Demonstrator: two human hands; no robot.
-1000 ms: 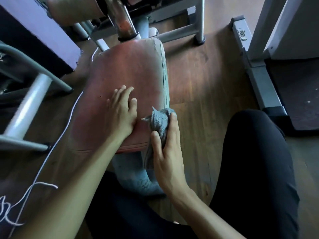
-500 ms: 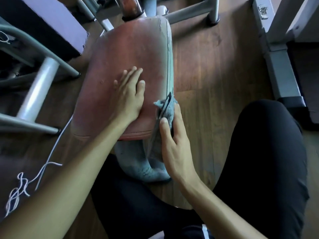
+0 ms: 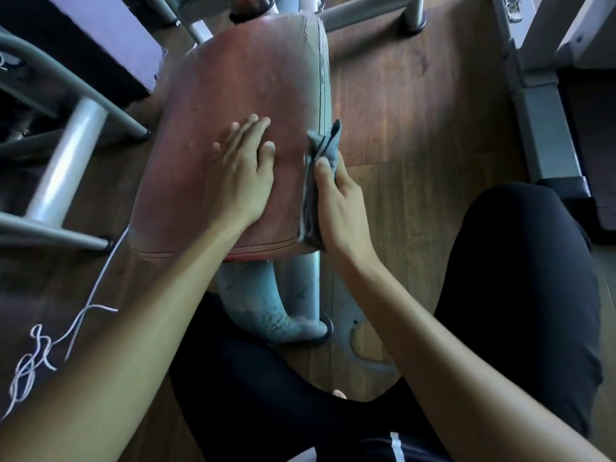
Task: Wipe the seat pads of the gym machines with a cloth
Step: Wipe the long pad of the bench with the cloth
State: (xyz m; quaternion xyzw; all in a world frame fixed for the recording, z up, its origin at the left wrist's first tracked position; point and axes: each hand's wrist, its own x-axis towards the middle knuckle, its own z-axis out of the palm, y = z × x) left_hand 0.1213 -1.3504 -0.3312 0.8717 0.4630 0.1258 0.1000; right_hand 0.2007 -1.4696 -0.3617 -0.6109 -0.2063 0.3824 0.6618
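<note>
**Cloth at the right edge of the red seat pad**

A wooden floor [image 3: 400,111] fills the view. The person's bent leg [image 3: 520,278], in black trousers, takes up the 4 o'clock corner.

The worn red seat pad [image 3: 246,78] lies from the middle up towards 12 o'clock, carried on a grey post [image 3: 300,288] that meets the floor at 6 o'clock. Grey and white frame tubes [image 3: 66,161] of a machine stand at 9 o'clock, beside the pad.

The left hand [image 3: 245,175] rests flat on the near half of the pad, with its fingers [image 3: 253,128] straight, slightly spread and pointing to 12 o'clock.

The right hand [image 3: 340,208] is at the pad's 3 o'clock edge and grips the grey cloth [image 3: 328,143]. The thumb presses the folded cloth against the pad's side, and the other fingers are hidden behind it. The cloth touches the edge seam, with one corner standing up above the hand.

A thin white cord [image 3: 36,348] lies tangled on the floor at 8 o'clock.
</note>
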